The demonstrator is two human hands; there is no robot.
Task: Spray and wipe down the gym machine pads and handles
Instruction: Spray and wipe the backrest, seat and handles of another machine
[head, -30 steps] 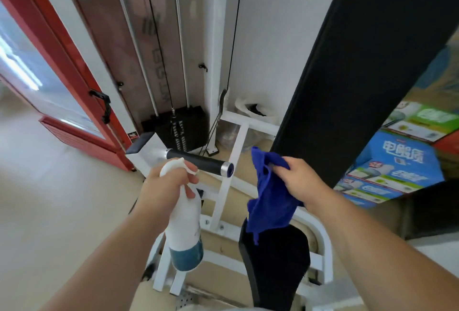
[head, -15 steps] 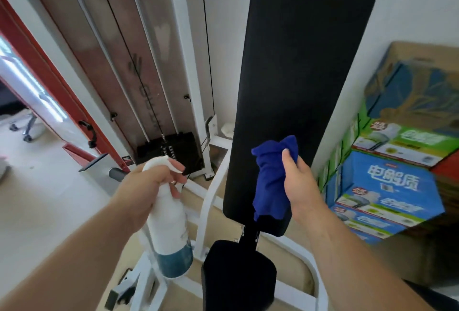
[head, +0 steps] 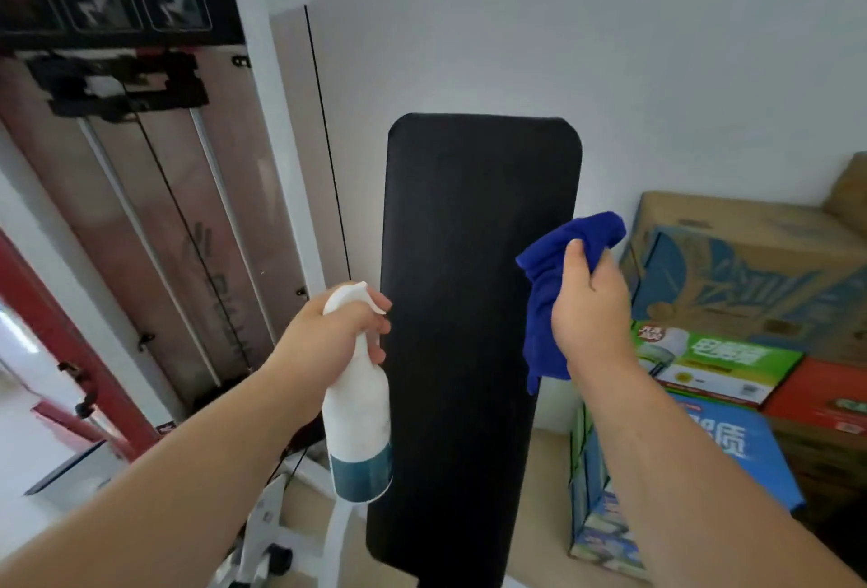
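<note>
Left grip (head: 323, 339) clasps the neck of the white bottle (head: 359, 423), fingers curled at the trigger. The nozzle faces the black pad (head: 469, 259), which stands upright just right of this grip. Right grip (head: 591, 306) clutches the bunched blue cloth (head: 537, 315) at the pad's right edge; contact cannot be confirmed.

Assessment: spraying step on the pad, wiping not yet begun. The next move calls for squeezing the trigger toward the pad face, then pressing the cloth flat and sweeping across. Boxes (head: 750, 282) are stacked beyond the right grip.

Bottle (head: 359, 404) left of pad (head: 469, 329), cloth (head: 553, 287) right
</note>
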